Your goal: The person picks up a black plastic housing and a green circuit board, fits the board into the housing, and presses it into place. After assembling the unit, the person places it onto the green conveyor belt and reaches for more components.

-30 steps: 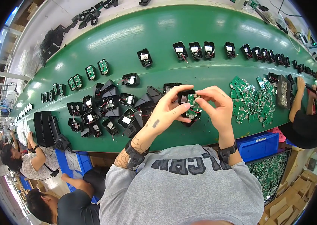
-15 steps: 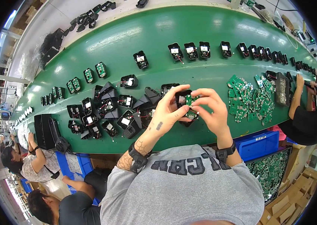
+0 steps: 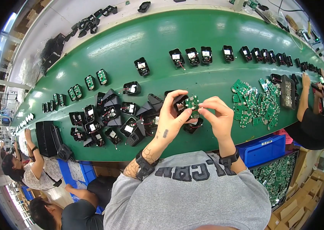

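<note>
My left hand (image 3: 170, 120) is wrapped round a black plastic housing (image 3: 178, 102), its thumb across a green circuit board (image 3: 192, 101) at the housing's opening. Closed in a pinch, my right hand (image 3: 221, 118) has thumb and forefinger at the board's right edge; what lies between those fingertips is too small to make out. Just below them, another black housing (image 3: 194, 128) rests on the green table. A jumble of black housings (image 3: 109, 111), some with white parts and red wires inside, lies left of my hands. Loose green circuit boards (image 3: 259, 100) are heaped to the right.
Rows of black housings (image 3: 142, 67) run along the far side of the green table (image 3: 158, 34). A black tray of small parts (image 3: 287, 92) stands beyond the board heap. Blue bins (image 3: 263, 149) sit under the near edge. Other people (image 3: 41, 168) work at left and right.
The circuit board has tilted up and its green face shows more fully. My right hand's fingers have drawn together into a pinch at its edge, slightly lower.
</note>
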Motion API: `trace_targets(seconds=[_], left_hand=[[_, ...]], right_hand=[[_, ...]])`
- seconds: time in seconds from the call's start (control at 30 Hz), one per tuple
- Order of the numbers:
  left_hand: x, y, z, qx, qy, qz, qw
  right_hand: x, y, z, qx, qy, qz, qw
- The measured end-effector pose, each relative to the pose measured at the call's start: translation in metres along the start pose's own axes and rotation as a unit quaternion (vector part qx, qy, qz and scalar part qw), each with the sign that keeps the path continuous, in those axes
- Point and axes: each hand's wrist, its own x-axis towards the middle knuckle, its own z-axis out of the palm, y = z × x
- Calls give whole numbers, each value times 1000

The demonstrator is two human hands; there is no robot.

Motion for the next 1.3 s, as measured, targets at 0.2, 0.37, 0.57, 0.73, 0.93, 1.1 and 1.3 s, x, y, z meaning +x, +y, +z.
trace_targets(seconds=[0.2,0.37,0.57,0.73,0.93,1.1,1.3], left_hand=[[1,-9,1,-31,49,10,998],[1,-20,2,68,63,119,989],[0,-22,8,135,87,260,952],[1,-27,-1,187,88,305,930],[0,-27,0,147,89,286,943],[-1,-24,3,142,64,290,944],[1,-30,1,184,84,306,930]], right_hand=[[3,2,8,22,38,-7,999],[6,-6,7,-102,-7,-111,989],[3,-3,9,50,-3,84,995],[1,0,15,209,-11,175,962],[-1,2,23,274,16,150,950],[1,3,22,113,21,19,993],[1,4,28,197,109,115,968]])
